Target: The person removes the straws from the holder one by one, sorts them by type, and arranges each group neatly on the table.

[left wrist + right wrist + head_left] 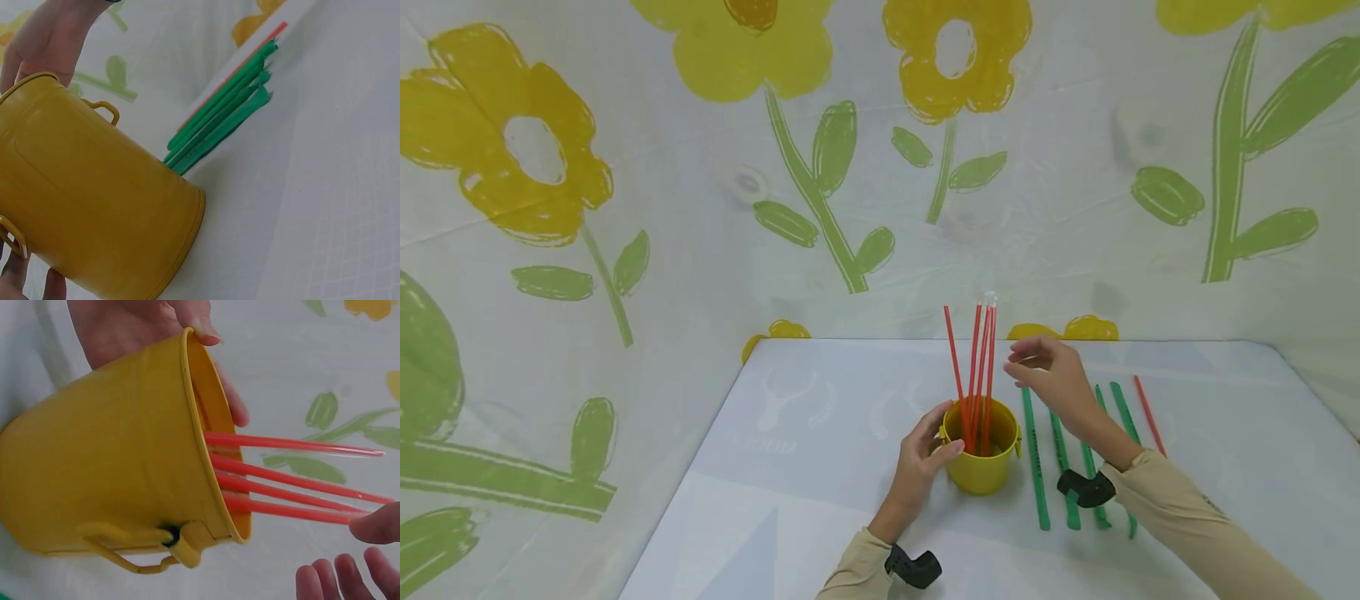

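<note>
A small yellow metal bucket (979, 473) stands on the table with several red straws (976, 367) leaning upright in it. My left hand (916, 458) holds its left side, thumb at the near rim and fingers round the far side. Just right of the straw tops is my right hand (1051, 377), fingers loosely bent, thumb apart from them. In the right wrist view that thumb (380, 525) overlaps the end of one straw; whether it touches is unclear. Clear film shows at the top of one straw.
Several long green sleeves (1036, 467) with dark print lie side by side right of the bucket, partly under my right forearm. One red straw (1150, 415) lies beyond them. A flower-patterned curtain (1045, 250) hangs behind the white table (760, 475).
</note>
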A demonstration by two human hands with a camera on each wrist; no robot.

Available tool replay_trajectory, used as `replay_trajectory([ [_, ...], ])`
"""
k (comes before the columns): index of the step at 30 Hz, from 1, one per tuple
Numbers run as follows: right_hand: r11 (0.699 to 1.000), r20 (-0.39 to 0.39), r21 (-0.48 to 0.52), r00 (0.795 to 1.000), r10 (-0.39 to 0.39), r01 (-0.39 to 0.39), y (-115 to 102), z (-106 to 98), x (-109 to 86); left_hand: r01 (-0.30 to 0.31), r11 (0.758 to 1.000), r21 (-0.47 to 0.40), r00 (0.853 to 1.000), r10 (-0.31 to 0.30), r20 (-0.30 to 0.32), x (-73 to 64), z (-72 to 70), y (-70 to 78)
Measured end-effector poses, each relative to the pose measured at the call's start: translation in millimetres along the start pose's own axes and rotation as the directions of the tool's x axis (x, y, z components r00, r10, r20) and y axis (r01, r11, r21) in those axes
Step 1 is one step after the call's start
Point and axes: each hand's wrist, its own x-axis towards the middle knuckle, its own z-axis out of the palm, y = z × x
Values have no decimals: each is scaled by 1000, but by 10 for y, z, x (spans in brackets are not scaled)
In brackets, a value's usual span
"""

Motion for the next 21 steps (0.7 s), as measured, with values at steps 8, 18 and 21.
replay_trajectory([
  [8,1000,-35,26,999,-7,8,18,143,22,-7,1000,2,1000,7,-17,33,-19,-241],
  [18,996,-78,84,997,16,-9,44,296,19,-3,1000,-4,1000,3,-20,38,-21,-292],
  [21,996,-102,93,995,10,-1,51,324,21,7,1000,2,1000,-7,-19,41,-16,-236],
])
